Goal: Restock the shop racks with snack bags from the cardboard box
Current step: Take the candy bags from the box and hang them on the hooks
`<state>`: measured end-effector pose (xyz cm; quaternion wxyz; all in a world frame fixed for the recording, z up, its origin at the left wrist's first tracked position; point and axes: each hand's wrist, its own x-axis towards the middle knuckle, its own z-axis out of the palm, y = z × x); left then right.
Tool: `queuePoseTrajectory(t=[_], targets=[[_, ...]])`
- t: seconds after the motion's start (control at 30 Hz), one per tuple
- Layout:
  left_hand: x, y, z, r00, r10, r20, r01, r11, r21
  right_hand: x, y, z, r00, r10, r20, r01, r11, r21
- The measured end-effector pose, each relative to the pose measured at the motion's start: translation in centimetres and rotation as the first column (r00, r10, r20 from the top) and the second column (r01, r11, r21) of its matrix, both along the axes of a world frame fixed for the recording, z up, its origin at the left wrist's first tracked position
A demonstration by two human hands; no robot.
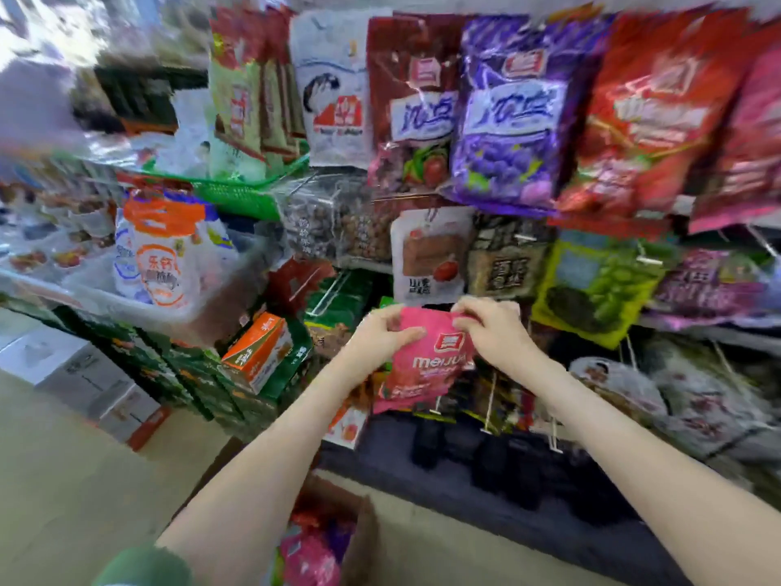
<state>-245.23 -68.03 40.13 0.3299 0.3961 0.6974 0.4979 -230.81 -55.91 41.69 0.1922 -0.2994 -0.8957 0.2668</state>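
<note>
Head view, so it's all a bit smeary, going from the left. The orange carton (258, 353) on the stacked green boxes at the shelving's left end isn't part of the job. At the bottom edge is the cardboard box (364, 530), open, with more snack bags (310, 558) inside. They're pink and red at least, but I can't count them. My guess is the restock is midway at best: the rack's top row looks packed and the box isn't empty.

The left hand (380, 334) has its grip closed, thumb and fingers pinching the top-left corner of the pink bag (427, 367). That bag is up in front of the rack's lower middle, just under the white bag with red fruit (431, 255), and isn't on a peg yet as far as I can tell. It's pink with white lettering and a small red logo square, puffy, a bit crumpled along the top, hanging tilted. The right hand (494, 327) has the same deal, grip pinched shut on the top-right corner.

Just below are wire pegs (489, 412). The purple bag (507, 112) hangs along the rack's top edge, right of middle.
</note>
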Motion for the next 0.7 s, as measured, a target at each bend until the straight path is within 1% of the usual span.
queuePoseTrajectory(t=[0.07,0.1,0.23,0.33,0.4,0.5,0.6,0.7], targets=[[4.5,3.3,2.3,0.999,-0.049,-0.011,0.049,0.998,0.041,5.0,1.9,2.3,0.990,-0.080,-0.115,0.086,0.995,0.044],[6.8,4.8,3.5,0.997,-0.072,-0.036,0.074,0.996,0.057,7.3,2.7,3.4,0.984,-0.099,-0.147,0.111,0.991,0.077],[14.7,9.7,6.7,0.970,-0.206,-0.132,0.226,0.962,0.154,15.6,5.6,7.1,0.974,-0.182,-0.134,0.212,0.943,0.258],[19.4,12.1,9.5,0.963,-0.233,-0.139,0.258,0.943,0.209,20.6,7.3,10.1,0.953,-0.257,-0.164,0.299,0.890,0.344],[22.3,13.4,11.1,0.965,-0.211,-0.157,0.247,0.933,0.261,23.3,8.2,11.8,0.930,-0.299,-0.213,0.358,0.866,0.348],[25.1,15.4,13.8,0.950,-0.079,-0.302,0.192,0.910,0.367,25.7,9.5,14.6,0.894,-0.345,-0.286,0.428,0.847,0.315],[27.0,17.1,17.0,0.923,0.027,-0.383,0.160,0.880,0.447,27.1,10.9,17.6,0.841,-0.408,-0.356,0.511,0.815,0.274],[27.6,18.4,19.6,0.919,0.067,-0.389,0.145,0.859,0.491,27.2,12.6,20.0,0.808,-0.445,-0.385,0.559,0.786,0.264]])
